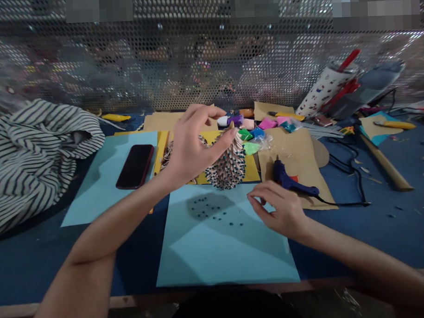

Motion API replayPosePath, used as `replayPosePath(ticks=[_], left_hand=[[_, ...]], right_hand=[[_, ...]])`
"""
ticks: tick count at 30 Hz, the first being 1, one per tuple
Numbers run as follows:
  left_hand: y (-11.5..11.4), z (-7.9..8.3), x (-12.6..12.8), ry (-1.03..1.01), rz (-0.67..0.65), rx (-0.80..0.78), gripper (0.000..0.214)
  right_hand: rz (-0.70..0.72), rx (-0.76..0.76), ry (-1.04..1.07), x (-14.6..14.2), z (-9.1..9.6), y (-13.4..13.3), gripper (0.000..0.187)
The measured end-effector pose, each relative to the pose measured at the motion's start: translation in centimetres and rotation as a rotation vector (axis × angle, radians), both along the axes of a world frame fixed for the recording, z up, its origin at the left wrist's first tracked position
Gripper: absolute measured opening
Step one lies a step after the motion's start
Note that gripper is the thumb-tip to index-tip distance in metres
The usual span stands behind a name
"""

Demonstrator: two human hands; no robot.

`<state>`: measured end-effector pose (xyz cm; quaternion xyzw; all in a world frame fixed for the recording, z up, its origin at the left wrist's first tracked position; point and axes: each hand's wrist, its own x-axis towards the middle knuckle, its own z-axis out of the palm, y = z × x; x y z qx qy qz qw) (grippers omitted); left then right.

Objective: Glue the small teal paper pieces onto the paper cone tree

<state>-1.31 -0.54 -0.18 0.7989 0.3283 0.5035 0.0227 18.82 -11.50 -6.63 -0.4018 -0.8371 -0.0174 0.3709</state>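
Note:
My left hand (194, 143) is raised over the table and grips a rounded spiky paper model (226, 165) made of many folded pieces, fingers curled round its top. My right hand (278, 207) hovers low over the light blue paper sheet (225, 242), fingers pinched together; what they hold is too small to make out. Several tiny dark beads (214, 210) lie scattered on that sheet under the model. A blue glue gun (292, 183) lies just beyond my right hand on brown card.
A black phone (135, 166) rests on another light blue sheet at left. Striped cloth (34, 151) is piled far left. Coloured clay packets (262, 124), a patterned roll (322, 90), a wooden stick (386, 164) and a black cable (351, 172) sit right. A perforated metal screen (208, 57) stands behind.

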Motion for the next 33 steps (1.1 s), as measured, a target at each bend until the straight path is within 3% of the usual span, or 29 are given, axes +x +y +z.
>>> replayPosePath(ticks=[5,9,14,23,29,33], left_hand=[[0.8,0.5,1.3,-0.017,-0.023,-0.111,0.014],[0.6,0.5,1.5,-0.054,-0.031,-0.103,0.015],[0.4,1.2,1.2,-0.068,-0.034,-0.048,0.016],[0.6,1.1,1.0,-0.075,-0.118,-0.109,0.012],[-0.2,0.8,1.5,-0.072,-0.161,-0.180,0.012],[-0.5,0.5,1.6,-0.044,-0.164,-0.182,0.012]], right_hand=[[-0.101,-0.014,-0.447,0.4,-2.8,-0.8,0.019],[-0.195,0.004,-0.601,1.1,-4.2,-0.1,0.031],[-0.243,-0.053,-0.616,1.8,-5.4,0.8,0.054],[-0.279,-0.076,-0.587,2.3,-5.4,1.6,0.066],[-0.287,-0.093,-0.545,2.6,-5.5,1.9,0.057],[-0.264,-0.090,-0.447,3.2,-3.9,1.2,0.050]])
